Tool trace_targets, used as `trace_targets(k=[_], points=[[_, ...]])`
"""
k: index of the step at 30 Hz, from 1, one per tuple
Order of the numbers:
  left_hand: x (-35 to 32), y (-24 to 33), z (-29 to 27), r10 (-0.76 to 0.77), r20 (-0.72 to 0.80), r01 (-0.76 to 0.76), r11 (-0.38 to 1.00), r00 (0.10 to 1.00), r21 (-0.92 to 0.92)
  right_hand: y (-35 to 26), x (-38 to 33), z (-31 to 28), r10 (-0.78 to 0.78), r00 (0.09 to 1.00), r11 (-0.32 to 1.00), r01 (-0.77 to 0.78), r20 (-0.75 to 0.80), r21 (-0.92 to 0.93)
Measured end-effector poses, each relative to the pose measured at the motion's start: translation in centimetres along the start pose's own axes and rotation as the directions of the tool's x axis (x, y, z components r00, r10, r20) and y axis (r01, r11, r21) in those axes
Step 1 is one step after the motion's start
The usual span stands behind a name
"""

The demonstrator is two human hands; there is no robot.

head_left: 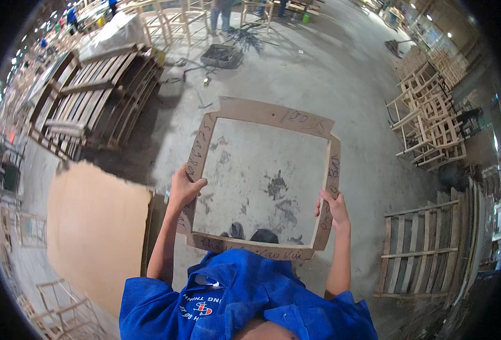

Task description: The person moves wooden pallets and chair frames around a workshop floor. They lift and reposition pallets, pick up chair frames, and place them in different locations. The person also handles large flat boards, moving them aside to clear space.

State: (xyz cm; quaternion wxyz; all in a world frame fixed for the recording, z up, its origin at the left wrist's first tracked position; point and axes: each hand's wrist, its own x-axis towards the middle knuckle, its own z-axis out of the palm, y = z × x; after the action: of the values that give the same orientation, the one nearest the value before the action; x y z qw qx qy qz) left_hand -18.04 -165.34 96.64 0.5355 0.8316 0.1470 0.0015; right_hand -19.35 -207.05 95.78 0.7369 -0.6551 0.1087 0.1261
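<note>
A square wooden frame (pixel 250 111) with handwriting in dark marker on all its sides is held out in front of my body, above the floor. Its middle is open, so the concrete shows through. My left hand (pixel 186 186) wraps round the left side, thumb on the inner edge. On the opposite side, my right hand (pixel 333 207) grips the right bar, with fingertips showing at the inner edge. The near bar of the frame lies close to the front of my blue shirt (pixel 250 283).
Stacked wooden pallets (pixel 100 102) stand at the far left. A large tan board (pixel 97 226) lies near on the left. To the right are piled chair frames (pixel 429 116) and a slatted pallet (pixel 420 249). A dark crate (pixel 221 55) sits on the floor ahead, with people beyond.
</note>
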Motion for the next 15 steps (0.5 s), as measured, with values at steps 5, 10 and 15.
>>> trace_targets(k=[5,10,15], points=[[20.6,9.2,7.3,0.070,0.115,-0.083,0.990,0.991,0.116,-3.4,17.6,-4.2,0.033,0.996,0.990,-0.020,-0.084,0.141],[42.4,15.6,16.9,0.210,0.077,-0.221,0.957,0.975,0.190,-9.3,39.7,-9.5,-0.071,0.985,0.985,0.094,-0.157,0.146],[57.6,22.0,21.1,0.188,-0.047,-0.170,0.951,0.981,0.257,-19.1,59.8,-13.1,-0.003,0.997,0.989,0.015,-0.079,0.145]])
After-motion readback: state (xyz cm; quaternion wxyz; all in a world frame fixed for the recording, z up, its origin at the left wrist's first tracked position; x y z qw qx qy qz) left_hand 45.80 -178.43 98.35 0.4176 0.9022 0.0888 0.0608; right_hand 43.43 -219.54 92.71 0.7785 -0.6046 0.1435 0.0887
